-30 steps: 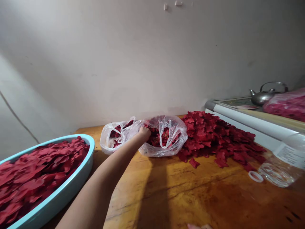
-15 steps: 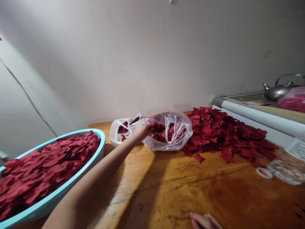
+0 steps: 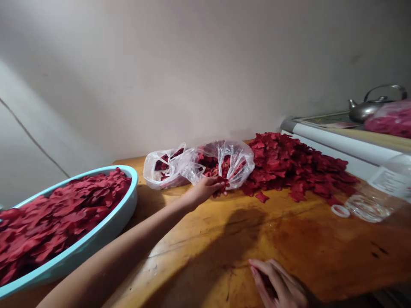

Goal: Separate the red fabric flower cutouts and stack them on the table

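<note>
My left hand [image 3: 208,189] is closed in a pinch on a dark red fabric petal [image 3: 225,181], at the near edge of a clear plastic bag [image 3: 241,155] holding more red pieces. To the left of it, a second clear bag [image 3: 152,170] also has dark red pieces inside. My right hand [image 3: 278,283] rests low over the table's near side, its fingers curled and thumb and fingertip close together. Whatever may be inside those fingers is hidden. A large heap of red petals [image 3: 289,164] lies right of the bags.
A light blue basin [image 3: 130,205] full of red petals stands at left. At right are a white ring [image 3: 340,211], a clear plastic bottle [image 3: 369,208] and a white-edged counter [image 3: 337,141] with a metal kettle [image 3: 366,112] and a pink bag [image 3: 393,120]. The wooden table [image 3: 199,239] meets a wall.
My left hand has come out of the right-hand bag, toward me and to the right, with a red petal in it. My right hand has risen further into view. The view has shifted slightly.
</note>
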A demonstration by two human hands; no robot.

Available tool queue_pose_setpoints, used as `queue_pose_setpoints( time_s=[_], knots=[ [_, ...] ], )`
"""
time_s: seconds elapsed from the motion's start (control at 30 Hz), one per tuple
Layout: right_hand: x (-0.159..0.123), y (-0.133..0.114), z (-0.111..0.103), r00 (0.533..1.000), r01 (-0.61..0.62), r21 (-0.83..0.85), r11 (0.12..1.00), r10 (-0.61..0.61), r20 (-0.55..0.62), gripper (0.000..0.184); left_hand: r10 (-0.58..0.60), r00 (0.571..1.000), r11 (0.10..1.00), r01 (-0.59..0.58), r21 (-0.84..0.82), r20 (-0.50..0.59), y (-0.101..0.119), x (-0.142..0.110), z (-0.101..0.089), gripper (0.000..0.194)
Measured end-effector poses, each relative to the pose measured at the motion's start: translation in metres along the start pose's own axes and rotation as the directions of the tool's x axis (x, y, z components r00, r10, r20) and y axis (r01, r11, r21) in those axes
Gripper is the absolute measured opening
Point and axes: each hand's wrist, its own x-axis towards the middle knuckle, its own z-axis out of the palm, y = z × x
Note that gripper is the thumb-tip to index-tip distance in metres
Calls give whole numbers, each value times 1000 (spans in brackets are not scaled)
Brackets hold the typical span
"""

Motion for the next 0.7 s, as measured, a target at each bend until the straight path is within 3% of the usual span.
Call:
queue_pose_setpoints(
  time_s=[0.1, 0.2, 0.4, 0.53, 0.7],
  knots=[
    [3, -5, -5, 997, -2, 58, 998, -3, 83, 15, 16, 991, 1000, -17, 4, 133, 10, -2, 29, 34],
    [8, -9, -7, 997, -39, 70, 997, 34, 75, 16, 44, 965, 994, -67, 81, 257, 19, 5, 56, 27],
    [10, -11, -7, 995, -66, 101, 993, 58, 75, 15, 90, 882, 890, -280, 360, 464, 35, 30, 100, 15],
    [7, -11, -8, 993, -65, 113, 991, 52, 110, 15, 37, 806, 760, -407, 508, 590, 43, 48, 116, 20],
    [2, -9, -7, 992, -52, 77, 996, 43, 116, 15, 9, 761, 604, -521, 603, 648, 50, 61, 122, 24]
  ],
)
